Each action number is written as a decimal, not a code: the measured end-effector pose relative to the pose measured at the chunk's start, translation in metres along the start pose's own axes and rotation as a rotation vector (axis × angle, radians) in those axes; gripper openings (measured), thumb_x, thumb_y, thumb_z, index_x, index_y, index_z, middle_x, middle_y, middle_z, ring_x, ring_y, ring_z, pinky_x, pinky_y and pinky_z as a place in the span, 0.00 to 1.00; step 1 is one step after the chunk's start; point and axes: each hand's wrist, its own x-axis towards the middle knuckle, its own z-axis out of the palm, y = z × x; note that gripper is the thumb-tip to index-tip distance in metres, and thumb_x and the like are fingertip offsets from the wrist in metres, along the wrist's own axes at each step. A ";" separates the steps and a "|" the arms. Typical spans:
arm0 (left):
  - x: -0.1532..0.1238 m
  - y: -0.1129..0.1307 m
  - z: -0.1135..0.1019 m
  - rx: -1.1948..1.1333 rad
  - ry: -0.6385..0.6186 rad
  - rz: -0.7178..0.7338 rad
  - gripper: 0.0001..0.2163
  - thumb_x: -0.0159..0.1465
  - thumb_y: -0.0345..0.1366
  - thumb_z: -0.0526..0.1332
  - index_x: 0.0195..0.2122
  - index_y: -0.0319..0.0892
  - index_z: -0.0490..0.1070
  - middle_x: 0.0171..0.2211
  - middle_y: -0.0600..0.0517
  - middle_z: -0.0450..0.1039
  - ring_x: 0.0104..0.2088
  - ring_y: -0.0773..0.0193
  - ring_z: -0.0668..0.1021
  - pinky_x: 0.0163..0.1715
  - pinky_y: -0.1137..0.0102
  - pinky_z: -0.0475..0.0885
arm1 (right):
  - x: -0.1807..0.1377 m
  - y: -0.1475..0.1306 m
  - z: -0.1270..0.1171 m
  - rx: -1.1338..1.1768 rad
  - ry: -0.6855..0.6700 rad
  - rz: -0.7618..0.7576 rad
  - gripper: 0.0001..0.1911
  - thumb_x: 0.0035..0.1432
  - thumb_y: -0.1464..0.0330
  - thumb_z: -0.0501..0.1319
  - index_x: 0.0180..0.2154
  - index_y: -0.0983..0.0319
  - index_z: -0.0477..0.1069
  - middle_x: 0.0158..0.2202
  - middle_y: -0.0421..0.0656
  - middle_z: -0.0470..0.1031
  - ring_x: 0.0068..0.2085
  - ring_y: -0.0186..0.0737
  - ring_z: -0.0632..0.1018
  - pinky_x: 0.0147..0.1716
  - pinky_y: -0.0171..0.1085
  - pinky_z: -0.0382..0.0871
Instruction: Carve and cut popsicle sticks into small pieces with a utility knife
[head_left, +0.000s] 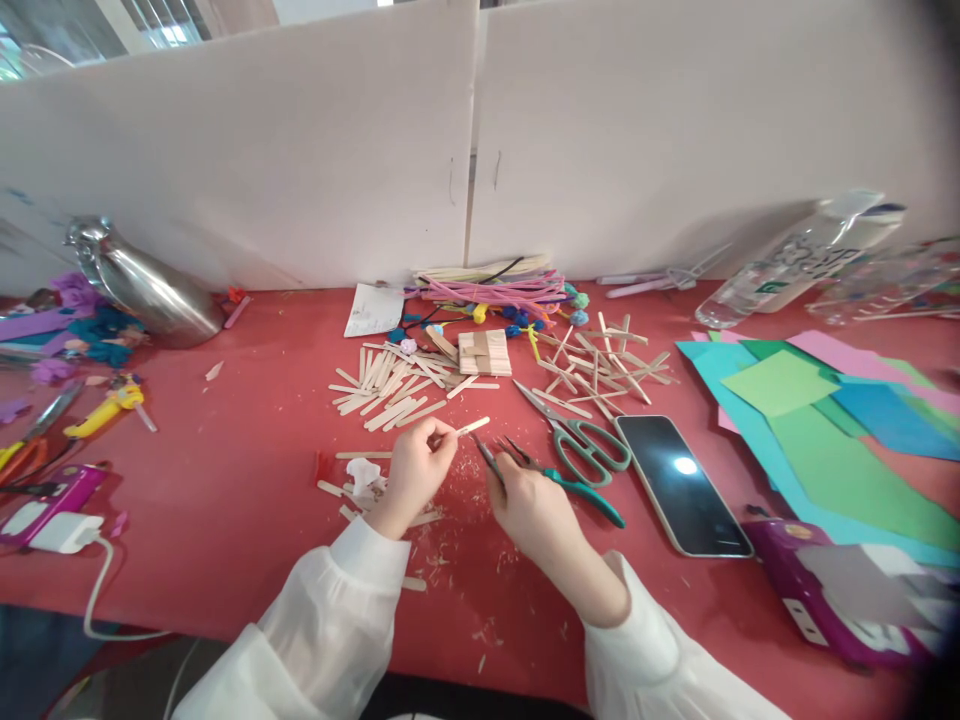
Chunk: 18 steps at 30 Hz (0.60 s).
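Note:
My left hand (421,462) pinches a wooden craft stick (474,425) whose free end points right. My right hand (536,500) is closed round a slim dark tool (489,458), its tip close to the stick; its exact kind is not clear, and my fingers hide most of it. Pliers with teal handles (600,500) lie by my right hand, partly covered by it. Grey-green scissors (592,450) rest just beyond them. Wood shavings (469,490) are scattered under and between my hands. More sticks and a crumpled white scrap (365,476) lie beside my left wrist.
Behind my hands are loose craft sticks (386,385), a banded stick bundle (484,353), joined sticks (600,365) and pipe cleaners (491,287). A phone (686,490), coloured paper (832,440) and bottle (787,265) are right; a metal jug (154,290) and glue gun (105,410) left.

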 end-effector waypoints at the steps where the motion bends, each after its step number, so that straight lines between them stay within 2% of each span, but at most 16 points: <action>1: 0.002 -0.001 -0.002 -0.059 0.015 -0.037 0.08 0.58 0.35 0.55 0.23 0.40 0.65 0.19 0.57 0.62 0.20 0.70 0.65 0.23 0.76 0.61 | 0.002 0.005 -0.002 0.115 0.045 0.003 0.07 0.58 0.68 0.51 0.28 0.61 0.61 0.19 0.44 0.72 0.21 0.42 0.75 0.19 0.33 0.54; 4: 0.009 -0.004 -0.005 -0.266 0.007 -0.174 0.07 0.55 0.38 0.58 0.25 0.39 0.68 0.19 0.57 0.63 0.20 0.70 0.65 0.22 0.76 0.61 | 0.009 0.018 -0.009 0.655 0.172 0.080 0.15 0.59 0.57 0.50 0.24 0.58 0.55 0.14 0.35 0.64 0.14 0.34 0.69 0.16 0.32 0.59; 6: 0.011 -0.004 -0.004 -0.411 -0.069 -0.264 0.08 0.53 0.39 0.60 0.26 0.39 0.68 0.19 0.57 0.64 0.19 0.71 0.65 0.21 0.75 0.62 | 0.013 0.021 -0.013 0.942 0.192 0.127 0.17 0.56 0.54 0.53 0.24 0.58 0.56 0.16 0.34 0.65 0.12 0.31 0.68 0.14 0.31 0.59; 9: 0.010 -0.001 -0.002 -0.524 -0.173 -0.302 0.09 0.51 0.40 0.61 0.26 0.39 0.68 0.18 0.57 0.64 0.18 0.72 0.65 0.21 0.75 0.62 | 0.014 0.017 -0.015 1.137 0.123 0.152 0.18 0.51 0.53 0.59 0.25 0.60 0.59 0.18 0.34 0.67 0.12 0.29 0.67 0.12 0.30 0.57; 12: 0.007 0.006 -0.001 -0.539 -0.227 -0.279 0.09 0.51 0.40 0.62 0.25 0.39 0.69 0.18 0.58 0.63 0.19 0.72 0.65 0.21 0.76 0.60 | 0.011 0.011 -0.015 1.132 0.039 0.120 0.18 0.49 0.54 0.61 0.24 0.60 0.61 0.13 0.33 0.64 0.11 0.30 0.65 0.12 0.30 0.55; 14: 0.004 0.010 -0.001 -0.601 -0.221 -0.300 0.09 0.50 0.40 0.63 0.27 0.39 0.70 0.19 0.57 0.64 0.19 0.73 0.65 0.21 0.76 0.60 | 0.008 0.009 -0.013 1.071 0.081 0.083 0.16 0.51 0.56 0.60 0.24 0.60 0.61 0.11 0.32 0.63 0.12 0.30 0.65 0.13 0.30 0.57; 16: 0.002 0.012 0.000 -0.726 -0.197 -0.367 0.13 0.50 0.42 0.65 0.32 0.39 0.69 0.21 0.57 0.66 0.20 0.73 0.65 0.22 0.76 0.60 | 0.005 0.008 -0.010 0.911 0.266 0.039 0.13 0.53 0.58 0.58 0.24 0.59 0.61 0.12 0.32 0.63 0.13 0.30 0.66 0.15 0.30 0.60; 18: 0.000 0.013 0.002 -0.834 -0.229 -0.448 0.16 0.50 0.45 0.65 0.34 0.38 0.69 0.23 0.54 0.69 0.21 0.72 0.68 0.24 0.76 0.62 | 0.004 0.008 -0.005 0.666 0.491 -0.052 0.11 0.53 0.62 0.57 0.23 0.59 0.60 0.14 0.33 0.64 0.15 0.30 0.66 0.17 0.30 0.60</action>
